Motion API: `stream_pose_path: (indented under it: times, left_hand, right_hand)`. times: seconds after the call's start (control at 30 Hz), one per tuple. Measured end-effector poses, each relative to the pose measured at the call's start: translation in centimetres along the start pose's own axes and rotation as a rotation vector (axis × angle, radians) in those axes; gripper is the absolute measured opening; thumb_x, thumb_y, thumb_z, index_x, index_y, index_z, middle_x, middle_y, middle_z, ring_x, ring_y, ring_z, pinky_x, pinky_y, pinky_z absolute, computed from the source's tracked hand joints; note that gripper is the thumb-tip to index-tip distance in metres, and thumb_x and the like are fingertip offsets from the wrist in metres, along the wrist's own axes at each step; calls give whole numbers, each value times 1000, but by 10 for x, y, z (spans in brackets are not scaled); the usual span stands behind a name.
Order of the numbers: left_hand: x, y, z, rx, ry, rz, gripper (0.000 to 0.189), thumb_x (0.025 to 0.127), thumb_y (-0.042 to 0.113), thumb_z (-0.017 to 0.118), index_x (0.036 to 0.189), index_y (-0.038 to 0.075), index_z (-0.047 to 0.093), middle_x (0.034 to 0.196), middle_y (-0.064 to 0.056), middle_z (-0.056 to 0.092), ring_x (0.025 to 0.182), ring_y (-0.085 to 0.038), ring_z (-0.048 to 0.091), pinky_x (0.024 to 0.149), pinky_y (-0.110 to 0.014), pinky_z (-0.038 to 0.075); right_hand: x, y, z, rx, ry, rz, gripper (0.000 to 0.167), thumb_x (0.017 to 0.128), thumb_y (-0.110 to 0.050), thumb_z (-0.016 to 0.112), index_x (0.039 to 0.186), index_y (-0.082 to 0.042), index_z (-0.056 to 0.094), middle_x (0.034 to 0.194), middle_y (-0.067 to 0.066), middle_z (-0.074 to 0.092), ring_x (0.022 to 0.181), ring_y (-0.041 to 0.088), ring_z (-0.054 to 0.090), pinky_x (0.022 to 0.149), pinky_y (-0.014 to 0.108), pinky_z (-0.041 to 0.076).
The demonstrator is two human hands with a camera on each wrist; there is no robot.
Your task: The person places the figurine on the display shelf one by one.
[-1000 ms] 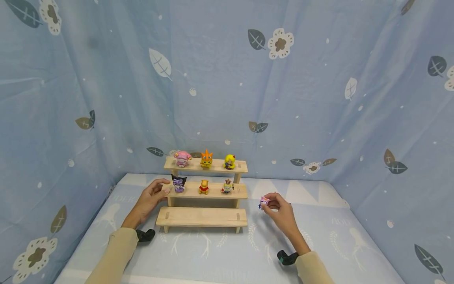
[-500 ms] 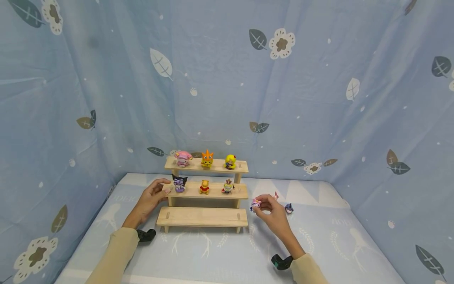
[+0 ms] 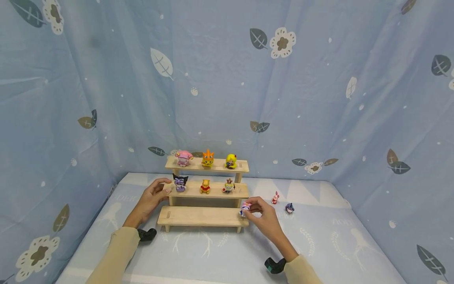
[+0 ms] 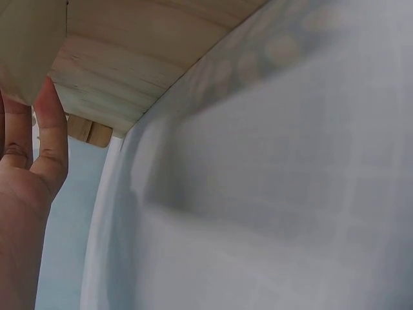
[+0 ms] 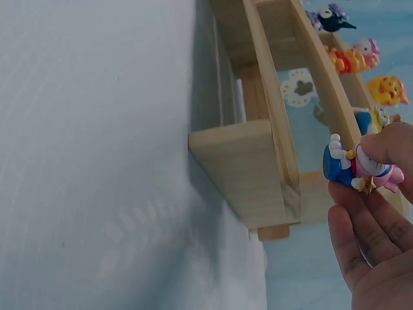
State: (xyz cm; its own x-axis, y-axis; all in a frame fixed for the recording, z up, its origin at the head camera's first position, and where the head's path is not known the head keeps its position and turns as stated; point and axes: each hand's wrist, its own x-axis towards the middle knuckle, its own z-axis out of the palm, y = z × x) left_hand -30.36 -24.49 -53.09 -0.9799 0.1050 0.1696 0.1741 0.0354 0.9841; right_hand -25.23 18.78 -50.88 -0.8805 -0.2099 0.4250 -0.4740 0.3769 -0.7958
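Note:
My right hand pinches a small figurine with a pink head, blue base and gold star between thumb and fingers. In the head view, it overlaps the right end of the bottom tier of a three-tier wooden display stand. My left hand grips the left end of the stand's middle tier; in the left wrist view its fingers reach around a wooden edge. Beside that hand stands a black-and-purple figurine. A Winnie-the-Pooh figurine and a crowned yellow figurine share this tier.
Along the top tier stand pink, orange and yellow-haired figurines. Right of the stand, a pink figurine and a dark blue-grey one sit on the cloth-covered table. Patterned blue curtains enclose the table.
My right hand has carried the pink-headed figurine leftward from over the table to the bottom tier's right end, uncovering two figurines behind it. The left hand stays at the stand.

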Motion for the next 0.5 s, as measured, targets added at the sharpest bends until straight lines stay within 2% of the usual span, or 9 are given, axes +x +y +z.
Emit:
stream_pose_path:
  times: [0.23,0.5]
  left_hand:
    - [-1,1,-1,2,-6,8,54,100,36,70,144,12,49,121,-14,55,107,-23,60,96,-53,52]
    - [-1,2,-1,-6,-4,4,52,100,35,70,143,13,50,120,-12,56,106,-22,60,98,-55,51]
  right_hand:
    - [3,-5,13,37,-42,-42,31,90,-13,82,117,-20,68,108,-5,70,93,16,69,84,31,60]
    - [8,-11,30,85,-73,-67,31,90,-12,82,117,-20,68,107,-5,70,93,17,69,84,39,60]
